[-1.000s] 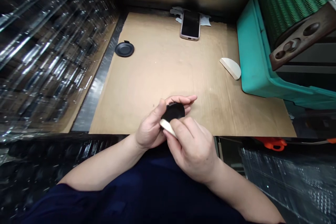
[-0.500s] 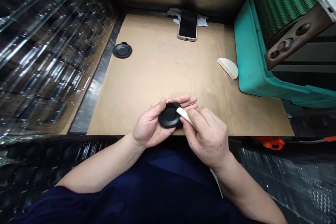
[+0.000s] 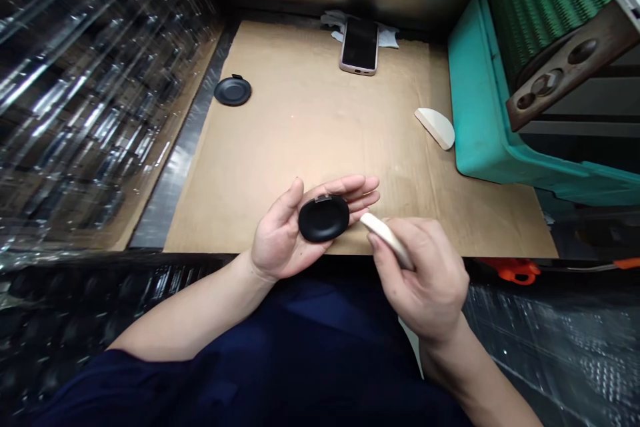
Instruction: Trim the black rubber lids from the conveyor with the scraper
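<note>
A: where's the lid (image 3: pixel 324 220)?

B: near side of the phone (image 3: pixel 360 45), a touch left of it, lying in the left hand (image 3: pixel 280 243)

A: any grip on it?

B: none that shows: palm up, fingers stretched out to the right, thumb lifted clear, lid just resting across the palm

A: long axis?

B: oval, runs side to side, small tab (image 3: pixel 323 198) on the edge facing the phone, dished face up by the look of it

A: right hand (image 3: pixel 425 267)?

B: near side of the phone, off to its right, fingers curled, thumb and fingers pinching a cream pad (image 3: pixel 387 240)

A: so which way is the lid from there?

B: left and slightly toward the phone; left hand is the nearer one, it's carrying it

A: pad touching lid?

B: no, apart: pad tip sits just right of the lid's edge, by the left fingertips, can't tell if it touches those

A: pad axis?

B: slanted, tip left and phoneward, tail back into the right hand, so not in line with the lid's axis

A: anything else about?

B: second lid (image 3: pixel 233 90) left of the phone and nearer us, spare pad (image 3: pixel 435 128) right of the phone and nearer us, both on the cardboard (image 3: pixel 300 140)
</note>
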### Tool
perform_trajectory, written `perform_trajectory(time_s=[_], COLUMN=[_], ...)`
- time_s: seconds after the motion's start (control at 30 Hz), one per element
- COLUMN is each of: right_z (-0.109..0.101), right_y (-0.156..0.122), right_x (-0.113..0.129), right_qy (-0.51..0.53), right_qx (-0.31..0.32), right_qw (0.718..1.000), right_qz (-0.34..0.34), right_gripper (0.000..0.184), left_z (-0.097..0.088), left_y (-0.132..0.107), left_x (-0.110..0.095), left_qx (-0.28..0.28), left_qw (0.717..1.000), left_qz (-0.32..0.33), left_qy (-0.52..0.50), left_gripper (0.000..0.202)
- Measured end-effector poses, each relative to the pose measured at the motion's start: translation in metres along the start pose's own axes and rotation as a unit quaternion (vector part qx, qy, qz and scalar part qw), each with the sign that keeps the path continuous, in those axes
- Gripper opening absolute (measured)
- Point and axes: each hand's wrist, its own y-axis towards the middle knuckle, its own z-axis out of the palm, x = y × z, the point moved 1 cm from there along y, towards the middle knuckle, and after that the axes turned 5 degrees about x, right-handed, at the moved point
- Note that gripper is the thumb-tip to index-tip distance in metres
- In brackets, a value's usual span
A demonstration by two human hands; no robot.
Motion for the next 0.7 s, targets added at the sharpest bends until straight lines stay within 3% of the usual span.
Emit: perform_trajectory(time_s=[0.1,0.3,0.5,0.7], right_z=[-0.002,0.005,0.011,0.024], right_y=[0.002,0.01,0.027,0.034], right_x=[-0.002,0.005,0.009,0.015], right_qy=[-0.015,-0.029,-0.108,-0.082], right_qx=[-0.023,-0.004,0.029,0.007], right_qw=[1.0,0.999,0.99,0.989], right_qz=[0.001,-0.032,-0.086,-0.119], right_gripper=[0.03,0.026,0.017,0.016], left_z=[0.0,0.0,-0.003,-0.004], left_y=[0.0,-0.001,-0.004,-0.004], left_x=[0.001,0.0,0.002,0.001], left_qx=[0.007,0.008,-0.001,-0.031], left_qw=[1.0,1.0,0.999,0.998], left_qz=[0.003,-0.011,-0.042,-0.062], left_qy=[0.004,-0.01,-0.024,-0.004], left_gripper=[0.061,0.057,0.053,0.052])
